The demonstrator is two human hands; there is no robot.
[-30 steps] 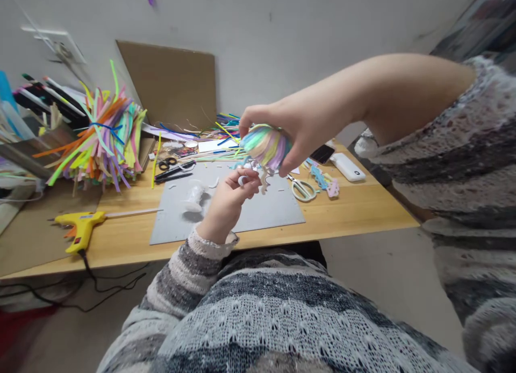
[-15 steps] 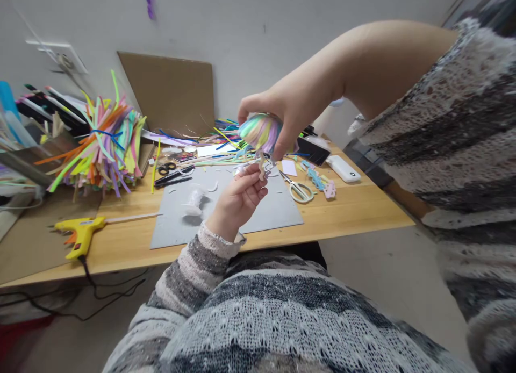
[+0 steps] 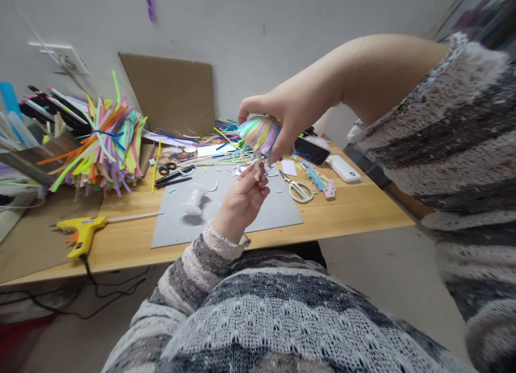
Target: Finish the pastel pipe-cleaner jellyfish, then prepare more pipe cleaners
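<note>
My right hand (image 3: 282,117) is closed from above around a rounded pastel piece (image 3: 260,134), striped in rainbow colours and seemingly made of fuzzy pipe cleaners. Just below it, my left hand (image 3: 244,195) pinches a short, wavy cream pipe cleaner (image 3: 258,169) that hangs under the striped piece. Whether the two are joined is hard to make out. Both hands are above a grey cutting mat (image 3: 266,214). On the mat, to the left of my left hand, is a clear spool (image 3: 194,200) of thread or wire.
White-handled scissors (image 3: 299,190) lie at the mat's right edge, near a white power bank (image 3: 344,169) and pastel twisted pieces (image 3: 316,179). A yellow glue gun (image 3: 83,233) lies left. Behind it stands a bundle of coloured pipe cleaners (image 3: 105,142). A cardboard sheet (image 3: 169,93) leans on the wall.
My left hand has shifted slightly right, still pinching the cream pipe cleaner. The striped piece has turned a little in my right hand, and the right forearm is a bit lower.
</note>
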